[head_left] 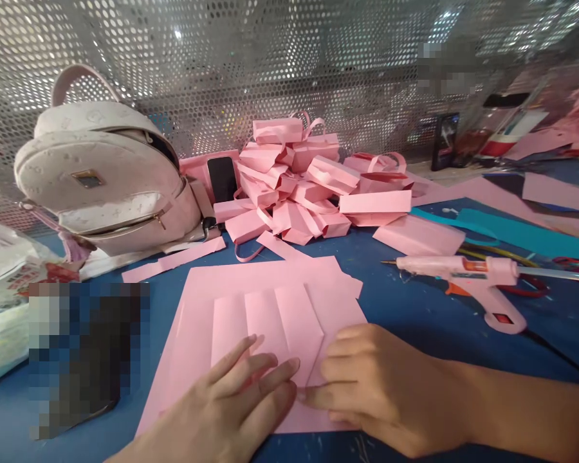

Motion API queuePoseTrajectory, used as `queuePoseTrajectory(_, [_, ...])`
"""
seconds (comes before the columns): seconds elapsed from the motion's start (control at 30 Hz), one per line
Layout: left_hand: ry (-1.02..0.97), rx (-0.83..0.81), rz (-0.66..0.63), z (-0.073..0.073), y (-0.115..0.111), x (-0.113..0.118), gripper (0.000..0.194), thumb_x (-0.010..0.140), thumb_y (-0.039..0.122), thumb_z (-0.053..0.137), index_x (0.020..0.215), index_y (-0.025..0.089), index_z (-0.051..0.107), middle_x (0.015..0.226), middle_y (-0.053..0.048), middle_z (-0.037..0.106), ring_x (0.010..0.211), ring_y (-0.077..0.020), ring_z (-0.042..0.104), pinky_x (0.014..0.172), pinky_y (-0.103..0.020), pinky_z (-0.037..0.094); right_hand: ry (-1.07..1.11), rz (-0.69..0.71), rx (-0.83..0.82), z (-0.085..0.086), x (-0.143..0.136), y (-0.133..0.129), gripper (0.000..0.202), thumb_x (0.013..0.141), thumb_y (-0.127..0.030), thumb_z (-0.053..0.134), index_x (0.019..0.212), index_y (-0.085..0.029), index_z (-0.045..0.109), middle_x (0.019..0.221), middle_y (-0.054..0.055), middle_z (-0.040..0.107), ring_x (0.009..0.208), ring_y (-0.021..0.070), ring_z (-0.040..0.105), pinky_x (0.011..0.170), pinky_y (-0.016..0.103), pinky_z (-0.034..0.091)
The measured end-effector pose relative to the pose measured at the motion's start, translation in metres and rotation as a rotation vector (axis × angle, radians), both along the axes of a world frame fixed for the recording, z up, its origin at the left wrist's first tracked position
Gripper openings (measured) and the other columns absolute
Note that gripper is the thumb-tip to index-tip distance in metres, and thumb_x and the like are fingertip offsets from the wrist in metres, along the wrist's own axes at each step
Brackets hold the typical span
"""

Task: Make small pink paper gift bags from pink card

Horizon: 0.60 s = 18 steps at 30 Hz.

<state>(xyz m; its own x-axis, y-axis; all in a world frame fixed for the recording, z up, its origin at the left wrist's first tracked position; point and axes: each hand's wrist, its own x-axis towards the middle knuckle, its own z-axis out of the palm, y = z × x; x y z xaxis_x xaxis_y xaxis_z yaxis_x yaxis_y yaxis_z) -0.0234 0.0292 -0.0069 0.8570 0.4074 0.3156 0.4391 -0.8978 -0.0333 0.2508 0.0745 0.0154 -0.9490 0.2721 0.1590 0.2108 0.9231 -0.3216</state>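
Observation:
A creased sheet of pink paper (265, 315) with several parallel folds lies on a larger pink sheet (197, 283). My left hand (246, 399) rests over the near part of the creased paper, its fingers stretched out and spread. At the paper's lower right edge, my right hand (381, 386) has its fingers curled, with the index fingertip pressed to the edge near my left fingers. The thumb side is partly hidden under the hand.
Folded pink paper pieces (294, 186) are piled at the back. A pink hot glue gun (477, 280) lies right, its cord trailing forward. A white backpack (110, 180) and a phone (222, 180) stand behind. Teal strips (525, 231) lie far right, and a plastic bag (9, 270) left.

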Motion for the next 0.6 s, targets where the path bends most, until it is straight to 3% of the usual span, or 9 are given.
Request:
queuePoseTrajectory(0.13, [-0.059, 0.052, 0.012, -0.012, -0.001, 0.001, 0.036, 0.103, 0.009, 0.035, 0.121, 0.014, 0.066, 0.145, -0.006, 0.058, 0.128, -0.0228, 0.054, 0.125, -0.05, 0.025, 0.041, -0.122, 0.006, 0.0, 0.015, 0.012, 0.031, 0.103, -0.022, 0.041, 0.113, -0.021, 0.07, 0.083, 0.002, 0.072, 0.071, 0.0196, 0.059, 0.063, 0.034, 0.033])
queuePoseTrajectory(0.23, [-0.079, 0.063, 0.016, -0.013, 0.0, 0.003, 0.036, 0.104, 0.011, 0.034, 0.117, 0.014, 0.067, 0.144, -0.007, 0.059, 0.128, -0.0229, 0.054, 0.125, -0.05, 0.026, 0.04, -0.241, 0.032, 0.001, 0.028, 0.02, 0.031, 0.102, -0.02, 0.043, 0.115, -0.023, 0.071, 0.079, 0.0, 0.073, 0.069, 0.0182, 0.06, 0.062, 0.031, 0.034])
queuePoseTrajectory(0.43, [-0.105, 0.045, 0.028, 0.003, -0.002, 0.011, 0.03, 0.104, 0.013, 0.039, 0.112, 0.012, 0.068, 0.132, -0.008, 0.068, 0.116, -0.0231, 0.063, 0.118, -0.048, 0.041, 0.043, -0.307, 0.131, 0.004, 0.032, 0.016, 0.035, 0.104, -0.02, 0.039, 0.111, -0.023, 0.073, 0.07, 0.0, 0.07, 0.062, 0.0174, 0.059, 0.057, 0.031, 0.032])
queuePoseTrajectory(0.6, [-0.124, 0.099, 0.087, 0.015, -0.01, 0.029, 0.03, 0.105, 0.014, 0.04, 0.118, 0.006, 0.065, 0.115, -0.011, 0.074, 0.099, -0.0232, 0.068, 0.103, -0.045, 0.054, 0.063, -0.275, 0.203, 0.008, 0.024, 0.013, 0.036, 0.104, -0.018, 0.038, 0.102, -0.019, 0.074, 0.078, 0.002, 0.074, 0.068, 0.0182, 0.064, 0.062, 0.032, 0.037])
